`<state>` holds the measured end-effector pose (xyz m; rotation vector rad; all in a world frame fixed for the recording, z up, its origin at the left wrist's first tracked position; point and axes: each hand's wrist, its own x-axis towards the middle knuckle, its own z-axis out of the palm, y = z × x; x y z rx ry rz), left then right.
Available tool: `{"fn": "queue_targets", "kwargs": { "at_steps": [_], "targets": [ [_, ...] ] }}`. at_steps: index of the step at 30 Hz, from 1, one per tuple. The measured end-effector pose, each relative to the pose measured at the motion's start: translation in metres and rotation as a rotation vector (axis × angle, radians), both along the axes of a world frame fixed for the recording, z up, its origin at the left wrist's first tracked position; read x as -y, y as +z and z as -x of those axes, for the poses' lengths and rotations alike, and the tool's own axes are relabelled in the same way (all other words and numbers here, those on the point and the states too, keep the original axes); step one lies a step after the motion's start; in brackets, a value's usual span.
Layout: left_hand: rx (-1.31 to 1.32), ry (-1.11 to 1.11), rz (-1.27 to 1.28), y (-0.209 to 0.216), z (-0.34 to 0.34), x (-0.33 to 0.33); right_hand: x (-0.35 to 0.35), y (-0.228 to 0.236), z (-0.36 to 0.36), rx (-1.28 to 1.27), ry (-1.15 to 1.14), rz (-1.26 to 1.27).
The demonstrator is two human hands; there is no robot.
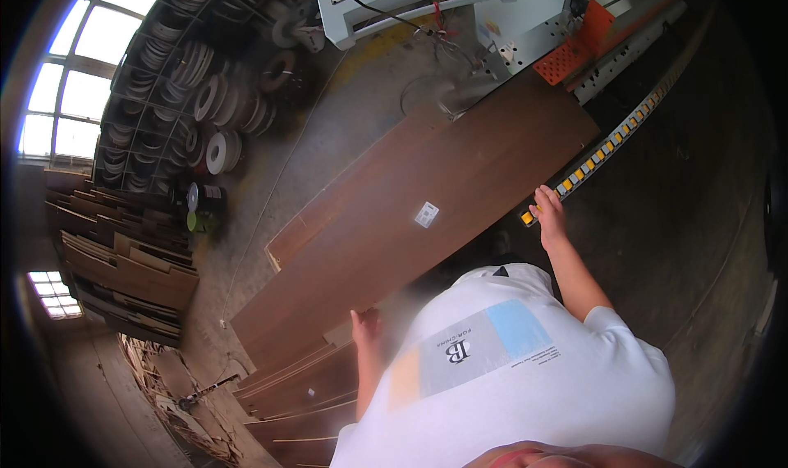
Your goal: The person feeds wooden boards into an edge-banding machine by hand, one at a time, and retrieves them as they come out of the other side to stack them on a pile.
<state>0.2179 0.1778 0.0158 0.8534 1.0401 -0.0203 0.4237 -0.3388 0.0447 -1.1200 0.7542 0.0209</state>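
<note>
A long brown wood panel (pixel 492 152) with a white label (pixel 427 214) runs diagonally in front of me. At its near edge, toward the lower left, my left hand (pixel 366 327) is closed on the board's rim, some fingers hidden. My right hand (pixel 549 211) has its fingers bent round the near end of a roller rail (pixel 593 164) with yellow and grey rollers, beside the panel's near right side.
Another brown board (pixel 353 181) lies along the panel's far side. Beyond its right end stands a grey machine (pixel 513 29) with an orange perforated part (pixel 579 50). Stacked boards (pixel 131 259) and racked reels (pixel 222 107) line the left; more panels (pixel 308 394) lie lower left.
</note>
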Motion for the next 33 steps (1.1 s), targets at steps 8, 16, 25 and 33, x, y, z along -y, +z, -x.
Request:
{"fn": "queue_targets", "kwargs": {
  "at_steps": [8,16,25,33],
  "targets": [
    [-0.041,0.094,0.016,-0.006,-0.024,0.007,-0.004,0.002,0.004,0.152,-0.028,-0.164],
    [-0.126,0.064,0.041,-0.009,-0.034,0.017,0.015,0.002,-0.007,0.212,-0.068,-0.246],
    [-0.137,-0.106,0.05,0.012,-0.056,0.064,0.055,0.011,-0.028,0.235,-0.148,-0.275],
    [0.007,-0.15,0.216,-0.006,-0.076,0.103,0.107,0.016,-0.056,0.262,-0.197,-0.239]
  ]
}}
